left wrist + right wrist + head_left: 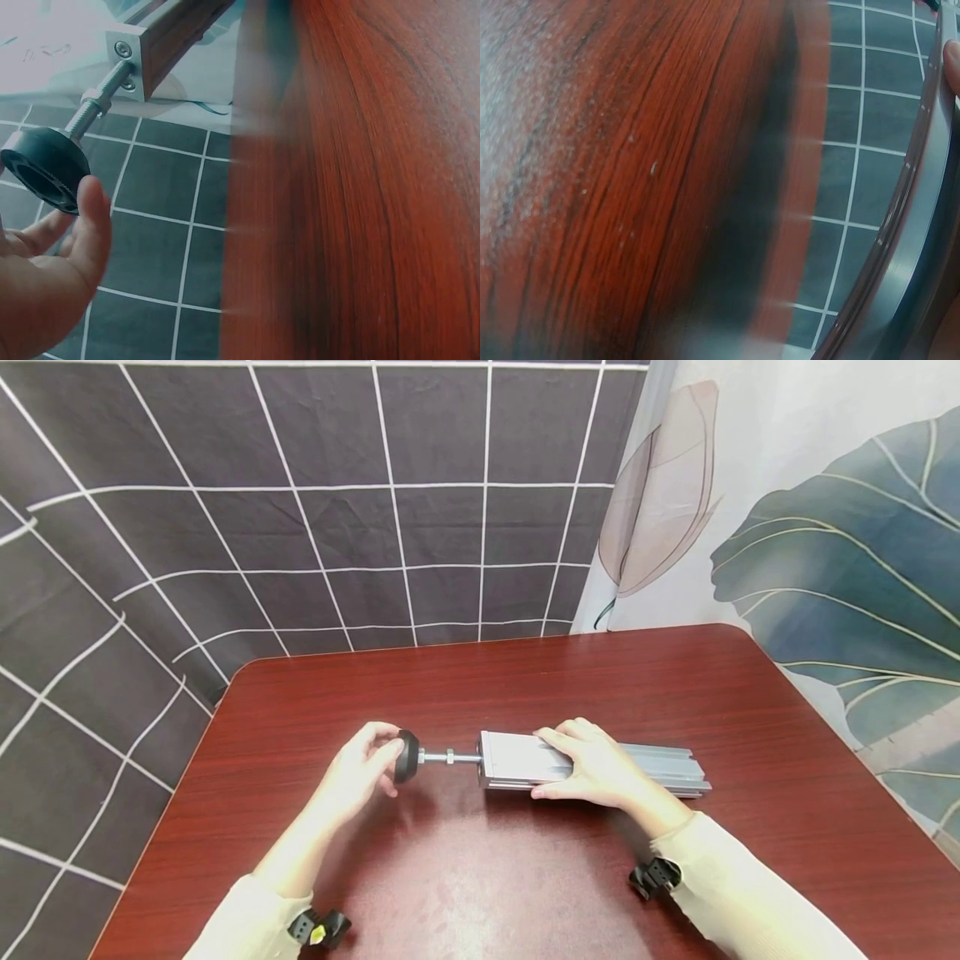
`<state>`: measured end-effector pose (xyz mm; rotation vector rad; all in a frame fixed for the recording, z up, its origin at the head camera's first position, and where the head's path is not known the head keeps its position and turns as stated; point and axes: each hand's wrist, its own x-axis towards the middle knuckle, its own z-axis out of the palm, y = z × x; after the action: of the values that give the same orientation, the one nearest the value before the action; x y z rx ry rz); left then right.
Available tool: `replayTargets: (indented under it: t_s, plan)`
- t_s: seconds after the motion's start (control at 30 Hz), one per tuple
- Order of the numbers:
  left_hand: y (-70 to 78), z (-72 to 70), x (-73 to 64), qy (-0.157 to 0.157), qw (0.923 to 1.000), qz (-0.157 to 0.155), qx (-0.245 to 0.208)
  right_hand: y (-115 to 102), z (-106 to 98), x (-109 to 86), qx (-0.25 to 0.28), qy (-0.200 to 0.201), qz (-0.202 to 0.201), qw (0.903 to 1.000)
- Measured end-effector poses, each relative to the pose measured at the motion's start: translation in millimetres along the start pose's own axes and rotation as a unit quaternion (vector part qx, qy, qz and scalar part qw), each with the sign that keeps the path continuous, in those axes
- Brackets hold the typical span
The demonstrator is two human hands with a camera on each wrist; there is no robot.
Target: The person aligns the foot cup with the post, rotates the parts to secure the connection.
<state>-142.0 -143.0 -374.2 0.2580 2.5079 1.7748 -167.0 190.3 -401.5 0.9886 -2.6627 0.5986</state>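
My left hand [352, 781] pinches the rim of a round black levelling foot [407, 756] between thumb and fingers. A threaded steel rod [465, 759] with a hex nut [450, 757] on it runs from the foot into the end of a silver aluminium profile [517, 758]. In the left wrist view the foot [46, 161] shows its hollow underside, and the end plate [127, 56] has screws beside the rod. My right hand [600, 768] grips the profile from above near its middle, thumb on the near side. Only a fingertip shows beside the profile [904, 262] in the right wrist view.
The profile lies lengthwise across a red-brown wooden table [480, 877]. Behind the table hangs a dark grid-patterned cloth [337, 527], with a white leaf-print curtain [810, 527] at the right. Each wrist wears a small black camera mount [656, 878].
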Motion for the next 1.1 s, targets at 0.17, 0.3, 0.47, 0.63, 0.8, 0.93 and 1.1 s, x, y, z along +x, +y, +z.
replayTargets:
  t_s: [0.17, 0.3, 0.47, 0.63, 0.8, 0.93, 1.1]
  plan:
    - [-2.9, 0.1, -1.3, 0.000, 0.9977, 0.067, -0.003, -1, -1, -0.8, 0.002, 0.004, -0.002, 1.0000]
    - [-5.8, 0.8, -1.6, -0.017, 0.9864, 0.162, -0.018, 0, 0, -1.3, 0.002, 0.002, -0.003, 1.0000]
    - [-9.7, 3.2, 0.1, -0.034, 0.9585, 0.283, -0.017, 0, 0, -2.1, 0.000, 0.007, -0.005, 1.0000]
    - [-7.1, 3.4, -2.3, -0.012, 0.9727, 0.231, -0.016, 2, 1, -1.5, 0.002, 0.006, 0.000, 1.0000]
    - [-1.1, 1.8, -2.1, 0.027, 0.9980, 0.058, -0.002, 1, 1, -1.4, 0.005, 0.002, 0.005, 1.0000]
    - [0.1, 2.4, -1.7, 0.014, 0.9999, 0.001, 0.005, 2, 3, -1.5, 0.003, 0.001, 0.002, 1.0000]
    - [-2.0, 2.3, -1.4, 0.006, 0.9984, 0.054, 0.014, 2, 3, -1.7, -0.003, 0.010, -0.010, 0.9999]
